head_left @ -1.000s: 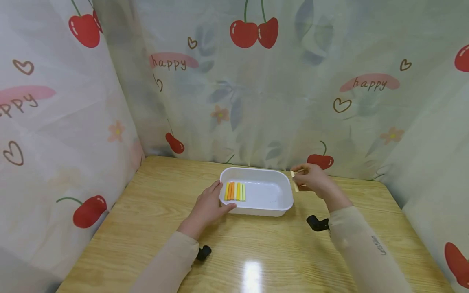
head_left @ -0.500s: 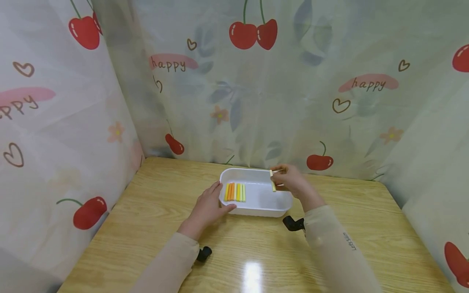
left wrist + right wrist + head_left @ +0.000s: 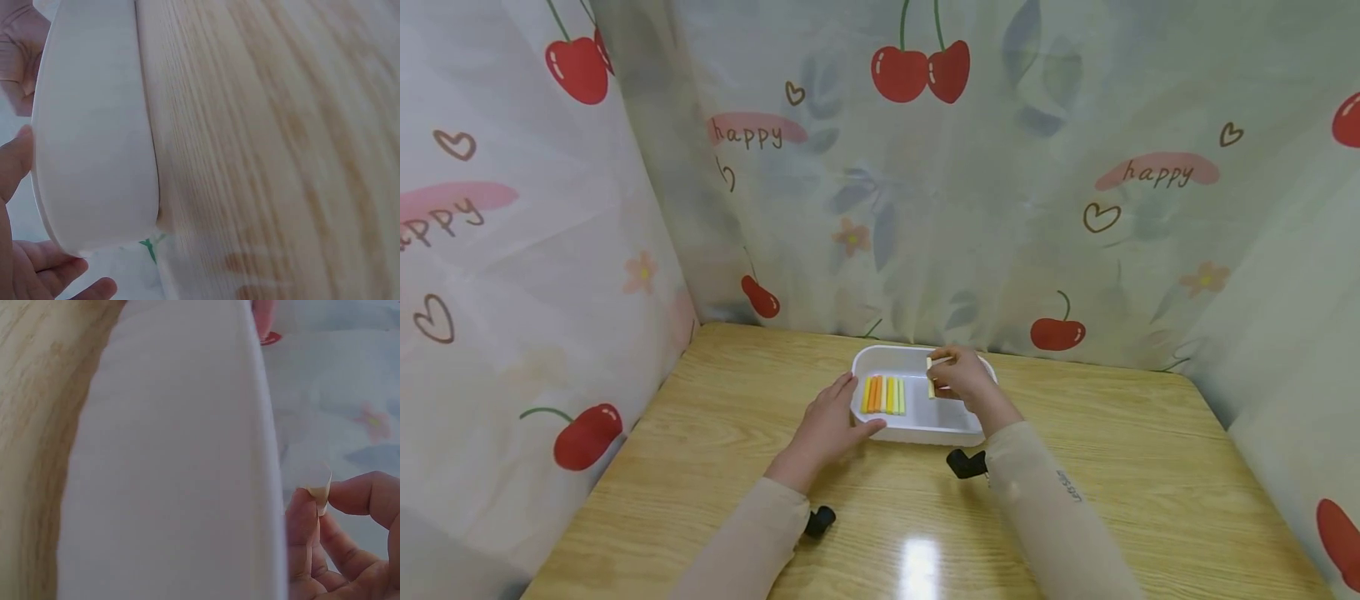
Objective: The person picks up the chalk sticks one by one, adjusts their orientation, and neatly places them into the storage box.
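Observation:
A white plastic tub (image 3: 917,435) stands near the back of the table, with several chalk sticks (image 3: 883,395) in yellow, orange, white and pale green side by side at its left end. My left hand (image 3: 827,421) rests on that end, fingers along the outside and thumb over the front rim. In the left wrist view, the left thumb (image 3: 17,159) touches the rim. Over the tub's middle, my right hand (image 3: 966,382) pinches a pale yellow chalk stick (image 3: 931,382) between thumb and fingers. The right wrist view shows the end of this chalk (image 3: 320,495) at the fingertips, beyond the tub wall.
Behind the wooden table (image 3: 715,467) hangs a cherry-print curtain (image 3: 985,233), close to the tub's far side. More of the same cloth lines the left and right sides. Black wrist-mounted cameras sit beneath both forearms.
My right hand has moved left with the chalk stick, from outside the tub's right end to over its middle. The left hand and the row of chalk have stayed put.

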`<state>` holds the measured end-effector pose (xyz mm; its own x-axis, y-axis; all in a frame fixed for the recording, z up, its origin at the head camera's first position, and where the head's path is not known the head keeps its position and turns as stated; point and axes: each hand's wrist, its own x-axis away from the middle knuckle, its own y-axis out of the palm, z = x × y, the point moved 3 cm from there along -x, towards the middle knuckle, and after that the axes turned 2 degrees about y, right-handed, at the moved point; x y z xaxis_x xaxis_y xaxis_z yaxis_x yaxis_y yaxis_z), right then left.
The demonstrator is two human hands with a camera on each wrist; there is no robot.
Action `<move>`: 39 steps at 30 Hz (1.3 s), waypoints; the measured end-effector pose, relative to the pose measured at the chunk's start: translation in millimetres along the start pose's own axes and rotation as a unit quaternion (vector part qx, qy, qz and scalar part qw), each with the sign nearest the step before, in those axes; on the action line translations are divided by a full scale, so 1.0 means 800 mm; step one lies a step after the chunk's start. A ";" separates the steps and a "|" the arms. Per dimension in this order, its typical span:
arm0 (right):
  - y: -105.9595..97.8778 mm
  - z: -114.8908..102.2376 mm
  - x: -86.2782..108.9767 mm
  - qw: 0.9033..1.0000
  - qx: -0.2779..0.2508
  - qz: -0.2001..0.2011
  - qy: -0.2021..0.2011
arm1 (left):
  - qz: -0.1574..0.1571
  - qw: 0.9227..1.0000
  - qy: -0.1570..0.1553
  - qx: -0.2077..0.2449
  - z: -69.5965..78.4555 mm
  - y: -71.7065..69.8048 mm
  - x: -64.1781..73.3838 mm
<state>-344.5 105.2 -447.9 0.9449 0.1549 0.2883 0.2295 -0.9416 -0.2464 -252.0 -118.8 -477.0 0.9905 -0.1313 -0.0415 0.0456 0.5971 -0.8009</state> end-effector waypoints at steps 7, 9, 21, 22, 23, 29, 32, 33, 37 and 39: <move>0.014 0.015 -0.017 0.999 -0.024 0.020 0.010 | 0.003 1.000 0.001 0.001 -0.001 -0.001 0.000; 0.017 0.019 -0.021 0.999 -0.024 0.024 0.016 | 0.002 1.000 0.001 0.000 -0.002 0.000 -0.001; 0.028 0.035 -0.031 0.999 0.000 0.037 0.036 | 0.002 1.000 -0.007 0.006 -0.004 0.004 -0.001; 0.028 0.036 -0.032 0.999 0.003 0.037 0.035 | 0.002 1.000 -0.008 0.005 -0.004 0.003 -0.001; 0.029 0.037 -0.032 0.999 0.006 0.038 0.035 | 0.002 1.000 -0.008 0.003 -0.003 0.003 -0.001; 0.033 0.041 -0.034 0.999 0.007 0.033 0.034 | 0.001 1.000 -0.008 -0.001 -0.002 0.002 0.000; 0.036 0.044 -0.036 0.999 0.014 0.032 0.031 | 0.003 1.000 -0.010 -0.001 -0.001 0.002 0.000; 0.037 0.045 -0.038 0.999 0.019 0.033 0.029 | 0.003 1.000 -0.010 0.000 -0.001 0.002 0.000; 0.040 0.047 -0.039 0.998 0.041 0.034 0.022 | 0.005 1.000 -0.008 0.000 -0.001 0.001 0.000; 0.041 0.047 -0.039 0.998 0.044 0.032 0.020 | 0.005 1.000 -0.008 0.000 -0.002 0.001 0.000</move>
<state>-357.4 80.5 -499.4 0.9486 0.0808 0.3061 0.1900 -0.9187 -0.3464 -252.3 -119.5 -478.4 0.9927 -0.1138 -0.0397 0.0366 0.5985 -0.8003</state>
